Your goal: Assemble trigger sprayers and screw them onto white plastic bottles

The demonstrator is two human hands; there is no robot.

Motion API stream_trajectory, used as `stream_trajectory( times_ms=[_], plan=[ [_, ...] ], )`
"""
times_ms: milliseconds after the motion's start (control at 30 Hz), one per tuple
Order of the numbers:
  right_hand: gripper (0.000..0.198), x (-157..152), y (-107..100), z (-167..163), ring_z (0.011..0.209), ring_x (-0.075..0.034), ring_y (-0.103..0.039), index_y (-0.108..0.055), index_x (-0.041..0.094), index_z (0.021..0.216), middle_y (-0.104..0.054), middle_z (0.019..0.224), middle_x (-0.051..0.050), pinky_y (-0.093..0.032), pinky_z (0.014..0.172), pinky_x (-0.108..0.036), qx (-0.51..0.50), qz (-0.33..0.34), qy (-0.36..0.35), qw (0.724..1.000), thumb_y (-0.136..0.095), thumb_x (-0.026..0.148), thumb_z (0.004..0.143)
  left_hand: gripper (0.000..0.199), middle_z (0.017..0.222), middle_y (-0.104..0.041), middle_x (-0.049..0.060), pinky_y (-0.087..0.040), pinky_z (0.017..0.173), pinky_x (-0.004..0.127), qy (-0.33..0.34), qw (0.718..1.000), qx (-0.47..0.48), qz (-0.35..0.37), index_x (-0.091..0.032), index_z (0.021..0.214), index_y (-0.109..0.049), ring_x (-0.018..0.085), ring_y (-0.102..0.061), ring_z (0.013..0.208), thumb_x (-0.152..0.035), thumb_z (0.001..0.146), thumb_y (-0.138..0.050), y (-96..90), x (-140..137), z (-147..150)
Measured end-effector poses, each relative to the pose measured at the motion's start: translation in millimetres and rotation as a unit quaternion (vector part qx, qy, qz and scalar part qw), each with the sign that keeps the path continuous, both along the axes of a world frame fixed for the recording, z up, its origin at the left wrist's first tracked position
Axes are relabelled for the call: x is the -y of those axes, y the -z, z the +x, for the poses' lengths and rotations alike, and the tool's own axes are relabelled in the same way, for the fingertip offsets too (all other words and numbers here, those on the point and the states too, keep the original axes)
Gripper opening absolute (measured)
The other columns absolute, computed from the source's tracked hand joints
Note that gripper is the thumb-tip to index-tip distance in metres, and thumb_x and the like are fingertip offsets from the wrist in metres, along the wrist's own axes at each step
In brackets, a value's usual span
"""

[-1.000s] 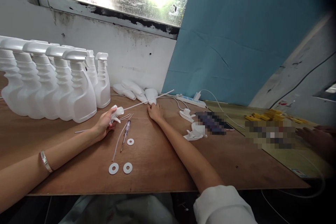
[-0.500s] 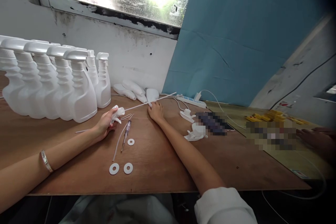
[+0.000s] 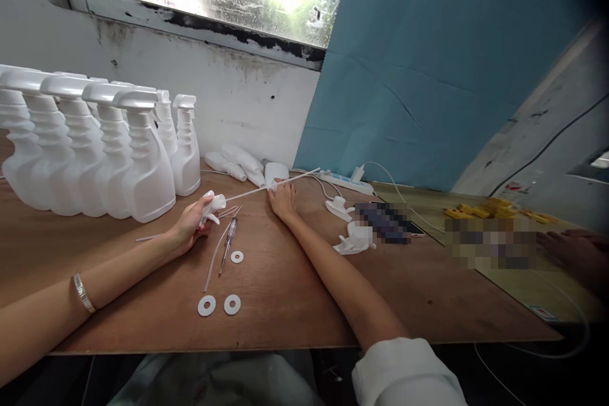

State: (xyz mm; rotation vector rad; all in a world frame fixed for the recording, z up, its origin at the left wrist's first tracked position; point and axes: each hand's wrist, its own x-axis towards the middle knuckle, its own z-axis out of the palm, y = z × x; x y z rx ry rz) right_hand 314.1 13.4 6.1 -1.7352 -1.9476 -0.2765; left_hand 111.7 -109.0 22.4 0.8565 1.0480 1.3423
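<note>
My left hand [image 3: 194, 223] is closed around a white trigger spray head [image 3: 214, 204]. A long, thin dip tube [image 3: 252, 191] extends from the spray head to the right and passes above my right hand. At the back of the table, my right hand [image 3: 284, 198] has its fingers closed on the neck end of a white spray bottle [image 3: 276, 171] lying down. Its fingertips are partly hidden. Below my left hand lie a screwdriver [image 3: 229, 244], a loose tube [image 3: 215, 260] and three white ring washers [image 3: 206, 306].
Rows of white spray bottles [image 3: 147, 171] stand at left. More bottles [image 3: 242, 162] lie near the wall. Spray heads [image 3: 354, 238], a power strip [image 3: 349, 183] and a phone [image 3: 417, 228] are at right. Another person's hand [image 3: 561, 244] is beside yellow pieces [image 3: 495, 208].
My right hand's fingers have closed further over the neck of the lying bottle, which has shifted slightly. My left hand holds the spray head in the same place.
</note>
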Motion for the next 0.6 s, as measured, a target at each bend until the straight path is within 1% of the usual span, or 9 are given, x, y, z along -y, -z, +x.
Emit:
stream_trajectory(
  times_ms=[67,100,167,233,333,433,500,600],
  plan=[
    [0.038,-0.6,1.2,0.2,0.110,-0.026,-0.041,-0.046,0.022,0.123,-0.045,0.127,-0.010,-0.031,0.091,-0.037,0.007,-0.009,-0.016,1.000,-0.039,0.036,0.087,0.024,0.047,-0.046,-0.003,-0.013,0.030,0.014,-0.002,1.000,-0.002,0.001,-0.013,0.066,-0.049,0.001,-0.024,0.028,-0.034,0.078,-0.049,0.5,-0.2,-0.2],
    [0.037,-1.0,1.8,0.2,0.108,-0.026,-0.042,-0.048,0.022,0.120,-0.046,0.125,-0.010,-0.031,0.090,-0.037,0.009,-0.014,-0.020,1.000,-0.040,0.036,0.087,0.024,0.048,-0.047,-0.003,-0.014,0.030,0.013,-0.003,1.000,-0.004,0.001,-0.013,0.067,-0.049,0.001,-0.024,0.028,-0.034,0.078,-0.049,0.7,-0.3,-0.3],
    [0.035,-1.8,2.9,-0.2,0.105,-0.027,-0.045,-0.053,0.020,0.114,-0.050,0.119,-0.011,-0.032,0.089,-0.037,0.009,-0.021,-0.019,1.000,-0.040,0.037,0.087,0.024,0.049,-0.047,-0.002,-0.014,0.030,0.013,-0.006,1.000,-0.008,0.002,-0.013,0.068,-0.049,0.001,-0.024,0.028,-0.035,0.078,-0.049,0.9,-0.5,-0.4],
    [0.035,-2.2,3.2,-1.0,0.103,-0.028,-0.046,-0.054,0.017,0.111,-0.051,0.115,-0.013,-0.033,0.088,-0.039,0.002,-0.022,-0.008,1.000,-0.037,0.037,0.088,0.025,0.049,-0.047,-0.002,-0.014,0.029,0.014,-0.009,1.000,-0.014,-0.001,-0.013,0.068,-0.049,0.001,-0.024,0.028,-0.035,0.078,-0.049,0.7,-0.6,-0.3],
    [0.036,-1.5,2.0,-2.2,0.100,-0.030,-0.048,-0.052,0.012,0.111,-0.050,0.114,-0.016,-0.033,0.087,-0.041,-0.015,-0.022,0.016,1.000,-0.033,0.034,0.089,0.025,0.048,-0.048,-0.002,-0.014,0.029,0.014,-0.011,1.000,-0.018,-0.006,-0.012,0.068,-0.050,0.001,-0.024,0.027,-0.035,0.079,-0.049,0.3,-0.8,0.1],
    [0.036,-0.4,-0.4,-2.0,0.100,-0.030,-0.050,-0.049,0.011,0.112,-0.048,0.114,-0.017,-0.033,0.087,-0.041,-0.033,-0.029,0.033,0.999,-0.034,0.033,0.089,0.025,0.050,-0.049,-0.002,-0.014,0.029,0.014,-0.016,1.000,-0.018,-0.005,-0.012,0.068,-0.050,0.001,-0.025,0.028,-0.035,0.078,-0.049,1.3,-1.6,-0.2],
    [0.036,-0.5,-1.7,-0.7,0.101,-0.029,-0.050,-0.048,0.012,0.113,-0.047,0.117,-0.017,-0.034,0.087,-0.039,-0.046,-0.037,0.037,0.998,-0.036,0.034,0.088,0.025,0.050,-0.049,-0.002,-0.015,0.029,0.014,-0.013,1.000,-0.018,0.000,-0.012,0.068,-0.050,0.001,-0.025,0.028,-0.035,0.077,-0.050,2.3,-2.4,-0.7],
    [0.040,-2.7,-1.6,2.6,0.104,-0.028,-0.049,-0.043,0.016,0.120,-0.044,0.121,-0.016,-0.035,0.087,-0.038,-0.067,-0.053,0.040,0.996,-0.039,0.037,0.087,0.025,0.049,-0.049,-0.002,-0.014,0.030,0.014,-0.005,1.000,-0.021,0.004,-0.012,0.068,-0.050,0.001,-0.025,0.028,-0.036,0.077,-0.050,3.0,-2.8,-1.0]
  ],
)
